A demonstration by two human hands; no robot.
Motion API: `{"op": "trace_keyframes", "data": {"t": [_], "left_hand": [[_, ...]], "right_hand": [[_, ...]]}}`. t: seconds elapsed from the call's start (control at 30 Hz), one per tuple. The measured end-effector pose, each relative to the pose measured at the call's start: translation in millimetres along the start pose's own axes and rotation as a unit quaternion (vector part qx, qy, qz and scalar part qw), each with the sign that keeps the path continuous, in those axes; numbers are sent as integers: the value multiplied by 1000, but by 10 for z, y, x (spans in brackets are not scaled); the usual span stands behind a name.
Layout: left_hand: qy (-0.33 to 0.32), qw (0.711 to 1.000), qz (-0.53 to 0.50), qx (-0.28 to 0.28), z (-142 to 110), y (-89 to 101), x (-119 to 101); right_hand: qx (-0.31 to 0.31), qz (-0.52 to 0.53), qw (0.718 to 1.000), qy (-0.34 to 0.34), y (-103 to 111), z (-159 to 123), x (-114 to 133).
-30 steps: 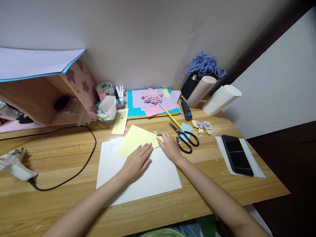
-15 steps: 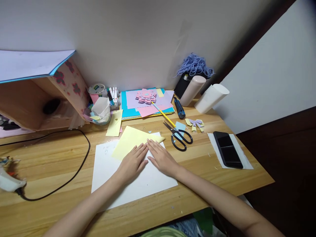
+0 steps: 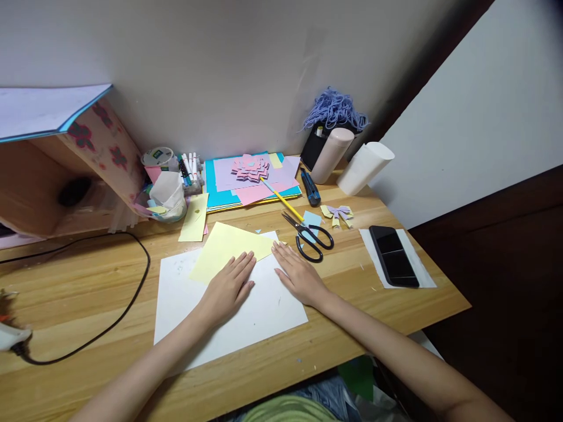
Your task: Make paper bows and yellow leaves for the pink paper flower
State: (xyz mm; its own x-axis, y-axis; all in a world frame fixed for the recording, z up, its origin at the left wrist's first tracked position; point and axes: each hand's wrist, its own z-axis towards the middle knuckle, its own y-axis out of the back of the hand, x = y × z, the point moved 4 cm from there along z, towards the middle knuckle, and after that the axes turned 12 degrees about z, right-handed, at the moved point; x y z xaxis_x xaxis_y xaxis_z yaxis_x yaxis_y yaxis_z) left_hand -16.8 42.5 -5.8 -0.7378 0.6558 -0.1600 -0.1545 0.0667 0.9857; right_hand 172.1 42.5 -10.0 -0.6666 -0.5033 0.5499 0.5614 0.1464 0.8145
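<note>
Head | left hand [image 3: 225, 293], right hand [image 3: 302, 278]: fingers [image 3: 241, 266] outstretched | yellow paper [image 3: 224, 246] partly covered | white tool [image 3: 12, 336] cropped

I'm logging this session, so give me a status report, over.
Left hand flat on yellow sheet; right hand flat at its right tip. Yellow sheet partly over white paper. Scissors close beyond right hand, off the sheet.

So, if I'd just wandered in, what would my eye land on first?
Probably the pink paper flower on the stack of colored sheets at the back. Then the tangle of blue yarn atop a black holder, farther right. In front, the left hand rests its fingers on a pale yellow sheet, with the right hand by its narrow end.
</note>
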Motion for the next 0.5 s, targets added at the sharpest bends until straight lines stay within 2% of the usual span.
{"op": "trace_keyframes", "data": {"t": [0.2, 0.27, 0.4, 0.5], "left_hand": [[-8, 998, 37, -52, 97, 129, -35], [4, 996, 65, -58, 238, 163, -65], [12, 991, 122, -61, 573, 252, -137], [40, 991, 101, -83, 693, 517, -127]], "right_hand": [[-111, 54, 992, -28, 203, 83, -159], [-98, 68, 993, -18, 263, 187, -183], [-31, 148, 988, 19, 425, 421, -97], [-54, 246, 968, 15, 686, 590, 34]]}}
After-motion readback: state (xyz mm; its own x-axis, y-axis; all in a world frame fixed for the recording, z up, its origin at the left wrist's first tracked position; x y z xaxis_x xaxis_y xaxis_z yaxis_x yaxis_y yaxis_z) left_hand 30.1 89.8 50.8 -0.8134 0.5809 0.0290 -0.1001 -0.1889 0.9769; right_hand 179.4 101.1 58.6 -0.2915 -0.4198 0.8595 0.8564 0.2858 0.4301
